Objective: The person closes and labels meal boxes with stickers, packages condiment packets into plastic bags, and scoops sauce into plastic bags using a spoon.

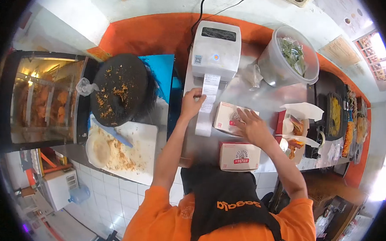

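A long printed receipt (pixel 207 103) hangs from the front of the white receipt printer (pixel 216 50) and curls down onto the metal counter. My left hand (pixel 193 104) is at the receipt's left edge, fingers bent and closed on the paper. With fingers spread, my right hand (pixel 252 127) lies on top of a closed white and red food box (pixel 225 117). Nearer my apron, a second closed box (pixel 240 156) with a printed chicken logo stands apart from that hand. To the right, two open boxes (pixel 282 121) hold food.
A clear tub (pixel 268 64) with leafy greens stands at the back right. On the left are a dark round chopping block (pixel 119 90) with crumbs, a white cutting board (pixel 145 153), a knife (pixel 112 131) and a glass display case (pixel 45 101). Black trays (pixel 333 110) line the right side.
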`<state>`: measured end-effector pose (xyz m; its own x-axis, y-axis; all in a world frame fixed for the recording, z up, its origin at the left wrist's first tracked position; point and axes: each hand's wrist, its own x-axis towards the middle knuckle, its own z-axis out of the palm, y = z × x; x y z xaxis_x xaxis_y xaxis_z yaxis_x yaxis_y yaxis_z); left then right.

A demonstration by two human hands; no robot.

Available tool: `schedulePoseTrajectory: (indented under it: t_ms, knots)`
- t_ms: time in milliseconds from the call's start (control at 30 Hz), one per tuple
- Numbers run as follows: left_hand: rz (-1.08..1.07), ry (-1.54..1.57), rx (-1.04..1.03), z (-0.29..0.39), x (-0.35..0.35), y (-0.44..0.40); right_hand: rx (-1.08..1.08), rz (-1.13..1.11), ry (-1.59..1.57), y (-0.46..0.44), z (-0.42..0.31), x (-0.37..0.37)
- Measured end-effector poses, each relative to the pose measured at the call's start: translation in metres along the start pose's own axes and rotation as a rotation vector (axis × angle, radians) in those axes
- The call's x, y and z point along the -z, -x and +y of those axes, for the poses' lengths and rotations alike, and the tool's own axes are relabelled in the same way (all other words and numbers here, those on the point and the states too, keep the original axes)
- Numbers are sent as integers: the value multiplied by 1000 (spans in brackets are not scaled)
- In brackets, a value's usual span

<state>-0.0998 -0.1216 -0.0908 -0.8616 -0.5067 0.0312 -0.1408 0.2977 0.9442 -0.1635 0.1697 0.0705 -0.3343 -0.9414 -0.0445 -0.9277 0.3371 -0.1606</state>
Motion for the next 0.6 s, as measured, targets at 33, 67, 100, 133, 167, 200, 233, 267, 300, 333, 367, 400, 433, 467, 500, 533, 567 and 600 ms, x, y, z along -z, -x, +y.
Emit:
schedulePoseTrajectory:
  t_ms: [33, 67, 100, 133, 167, 200, 233, 267, 300, 333, 367, 400, 433, 467, 500, 533, 567, 600]
  knots:
    - [-45, 119, 89, 27, 9, 6, 15, 277, -23, -20, -1, -3]
    - [-53, 219, 149, 32, 12, 9, -24, 320, -129, -38, -4, -6]
    - [-63, 317, 208, 35, 14, 11, -64, 365, -236, -57, -7, -9]
    - [-72, 415, 270, 37, 16, 13, -104, 410, -344, -75, -10, -13]
    - [-85, 520, 291, 42, 17, 15, -102, 480, -339, -96, -13, -20]
    - [-96, 626, 312, 48, 17, 16, -100, 549, -333, -117, -16, -29]
    - [-106, 732, 332, 50, 18, 18, -95, 620, -324, -128, -17, -37]
    - [-115, 736, 328, 48, 19, 18, -89, 617, -322, -131, -17, -43]
    - [-120, 741, 322, 47, 20, 17, -77, 614, -319, -136, -16, -45]
    - [-119, 748, 318, 45, 22, 15, -62, 607, -318, -140, -16, -46]
    - [-129, 765, 328, 42, 22, 15, -40, 609, -289, -142, -13, -47]
    - [-140, 782, 342, 47, 24, 15, -21, 610, -261, -142, -12, -43]
    - [-154, 799, 358, 52, 25, 16, -5, 609, -233, -141, -12, -40]
    - [-162, 715, 349, 54, 27, 16, -8, 592, -212, -142, -13, -37]
    - [-171, 633, 339, 56, 28, 13, -12, 574, -189, -143, -12, -33]
    - [-182, 551, 326, 58, 28, 12, -18, 557, -166, -143, -10, -31]
    - [-180, 520, 314, 60, 29, 11, 5, 569, -165, -145, -7, -34]
    - [-176, 488, 300, 61, 31, 9, 31, 584, -163, -149, -4, -36]
